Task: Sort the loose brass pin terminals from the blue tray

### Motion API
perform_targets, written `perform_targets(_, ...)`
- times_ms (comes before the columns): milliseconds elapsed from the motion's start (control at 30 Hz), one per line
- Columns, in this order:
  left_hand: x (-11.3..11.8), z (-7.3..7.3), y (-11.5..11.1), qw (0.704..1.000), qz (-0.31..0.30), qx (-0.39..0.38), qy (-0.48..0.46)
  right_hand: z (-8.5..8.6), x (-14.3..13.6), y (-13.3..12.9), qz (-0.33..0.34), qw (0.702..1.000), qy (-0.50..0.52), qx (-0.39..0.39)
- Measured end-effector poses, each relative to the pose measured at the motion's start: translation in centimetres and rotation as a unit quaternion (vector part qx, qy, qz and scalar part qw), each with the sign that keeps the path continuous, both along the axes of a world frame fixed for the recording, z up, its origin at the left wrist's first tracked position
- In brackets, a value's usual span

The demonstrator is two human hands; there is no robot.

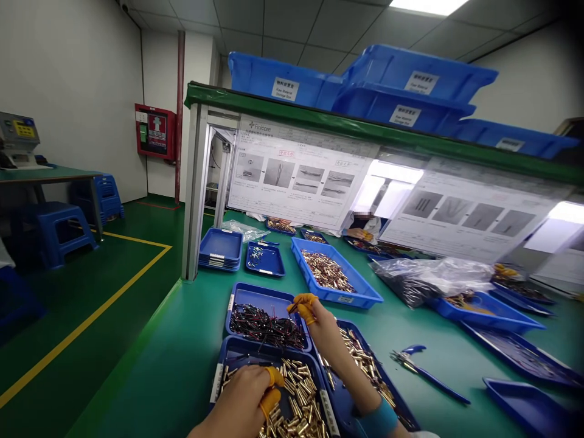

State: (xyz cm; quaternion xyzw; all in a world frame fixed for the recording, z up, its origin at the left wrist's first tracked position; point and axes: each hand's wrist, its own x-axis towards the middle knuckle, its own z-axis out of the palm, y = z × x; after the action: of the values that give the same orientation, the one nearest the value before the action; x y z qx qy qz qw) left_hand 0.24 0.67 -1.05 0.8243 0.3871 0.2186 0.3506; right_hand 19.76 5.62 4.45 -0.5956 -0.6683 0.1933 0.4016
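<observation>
My left hand [249, 395] reaches over a blue tray [218, 383] of small brass tubes [298, 389]. Its thumb and finger, in yellow finger cots, are bent and slightly apart; no part shows between them. My right hand [322, 325], also wearing yellow cots and with a blue band at the wrist, is closed in a pinch above the right edge of another tray [260, 295]. A short dark wire piece [291, 309] shows at its fingertips. That tray holds a heap of black and red wire pieces [267, 325]. Beneath my right forearm lies a tray of longer brass parts [360, 353].
Blue-handled pliers [429, 371] lie to the right. Farther back are a bin of copper-coloured parts [326, 271], stacked trays [221, 246] and a plastic bag [420, 277]. Overhead, a shelf [292, 106] carries blue boxes. A co-worker's gloved hand [365, 235] is across the table.
</observation>
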Motion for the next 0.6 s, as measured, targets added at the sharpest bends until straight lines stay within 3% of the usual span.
perform_targets(67,0.0,0.0,0.0,1.0,0.005,0.002,-0.016,0.1,0.0,-0.2,0.008,0.998,0.064,0.0)
perform_targets(167,0.0,0.2,0.0,0.999,0.028,-0.017,-0.037,-0.3,-0.5,-2.7,0.037,0.989,0.142,-0.023)
perform_targets(333,0.4,0.9,-0.3,0.991,0.066,-0.078,-0.081,-4.4,-1.9,-8.5,0.019,0.958,0.253,-0.13)
perform_targets(467,1.0,1.0,-0.6,0.969,0.059,-0.173,-0.167,-7.0,-2.8,-10.1,-0.015,0.984,0.148,-0.093)
perform_targets(600,1.2,0.8,-0.7,0.951,0.052,-0.22,-0.211,-7.2,-3.2,-10.0,0.013,0.995,0.064,-0.075)
